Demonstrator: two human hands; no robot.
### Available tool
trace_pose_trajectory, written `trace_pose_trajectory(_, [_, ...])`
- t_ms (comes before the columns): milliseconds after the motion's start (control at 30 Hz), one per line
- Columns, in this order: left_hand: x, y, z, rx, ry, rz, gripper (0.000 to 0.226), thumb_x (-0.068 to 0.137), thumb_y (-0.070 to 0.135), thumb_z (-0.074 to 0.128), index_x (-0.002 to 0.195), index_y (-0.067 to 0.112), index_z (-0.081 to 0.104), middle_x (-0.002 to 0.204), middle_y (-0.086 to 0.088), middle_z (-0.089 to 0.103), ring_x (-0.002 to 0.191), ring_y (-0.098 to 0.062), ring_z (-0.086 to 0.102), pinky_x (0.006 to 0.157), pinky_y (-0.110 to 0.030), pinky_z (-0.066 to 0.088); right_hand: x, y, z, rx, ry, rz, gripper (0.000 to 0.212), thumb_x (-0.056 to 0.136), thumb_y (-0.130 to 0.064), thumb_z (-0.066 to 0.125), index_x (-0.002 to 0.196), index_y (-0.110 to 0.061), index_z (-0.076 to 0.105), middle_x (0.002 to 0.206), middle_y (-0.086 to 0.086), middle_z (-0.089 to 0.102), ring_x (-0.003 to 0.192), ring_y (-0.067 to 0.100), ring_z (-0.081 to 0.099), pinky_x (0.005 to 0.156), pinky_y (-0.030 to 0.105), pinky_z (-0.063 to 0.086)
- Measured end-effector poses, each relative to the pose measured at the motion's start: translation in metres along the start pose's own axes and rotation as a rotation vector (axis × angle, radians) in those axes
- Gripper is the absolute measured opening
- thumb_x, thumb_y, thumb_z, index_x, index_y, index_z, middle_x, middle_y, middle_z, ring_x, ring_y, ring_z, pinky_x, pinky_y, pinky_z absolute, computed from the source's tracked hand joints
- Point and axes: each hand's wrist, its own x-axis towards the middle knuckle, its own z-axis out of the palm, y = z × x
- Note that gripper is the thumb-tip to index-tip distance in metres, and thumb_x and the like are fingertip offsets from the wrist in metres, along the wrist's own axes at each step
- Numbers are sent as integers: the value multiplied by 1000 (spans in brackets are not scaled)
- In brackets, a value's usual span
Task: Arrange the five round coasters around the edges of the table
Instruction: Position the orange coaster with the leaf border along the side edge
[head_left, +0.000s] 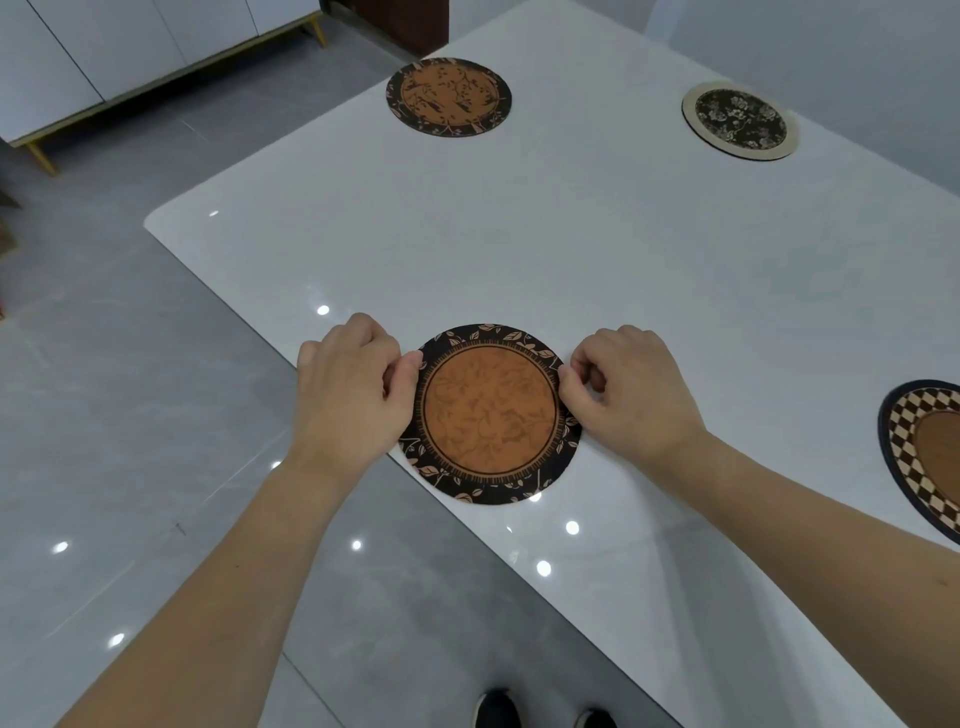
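Note:
A round orange coaster with a black leaf border (491, 413) lies at the near edge of the white table (519, 249). My left hand (353, 392) pinches its left rim and my right hand (631, 392) pinches its right rim. A second orange coaster with a dark branch pattern (449, 97) lies at the far left edge. A dark floral coaster with a cream rim (740, 120) lies at the far right. A checkered coaster with a brown centre (930, 457) is cut off by the right frame edge.
The glossy grey tiled floor (130, 415) lies to the left and below the table. A white cabinet on gold legs (130, 57) stands at the back left. My dark shoes (540, 712) show under the table's near edge.

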Motion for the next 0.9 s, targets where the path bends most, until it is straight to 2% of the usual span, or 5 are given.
trace_pose_trajectory(200, [-1, -1, 0, 4, 12, 1, 41, 89, 35, 45, 58, 9, 50, 76, 2, 46, 69, -23, 46, 74, -35, 28, 0, -1, 1, -3, 15, 14, 25, 82, -26, 56, 61, -15, 49, 57, -9, 43, 59, 21, 43, 67, 34, 38])
trace_pose_trajectory(433, [-1, -1, 1, -4, 25, 3, 43, 88, 37, 43, 58, 8, 54, 75, 2, 47, 68, -23, 45, 73, -35, 28, 1, 1, 1, 0, 13, 1, 25, 82, -26, 56, 60, -16, 48, 56, -8, 43, 58, 21, 43, 65, 33, 38])
trace_pose_trajectory(900, [-1, -1, 2, 25, 16, 26, 34, 87, 29, 50, 61, 8, 56, 76, -1, 51, 68, -26, 47, 71, -38, 34, 2, 0, 0, 13, 4, -14, 25, 80, -27, 57, 59, -21, 45, 54, -10, 41, 57, 20, 42, 65, 33, 39])
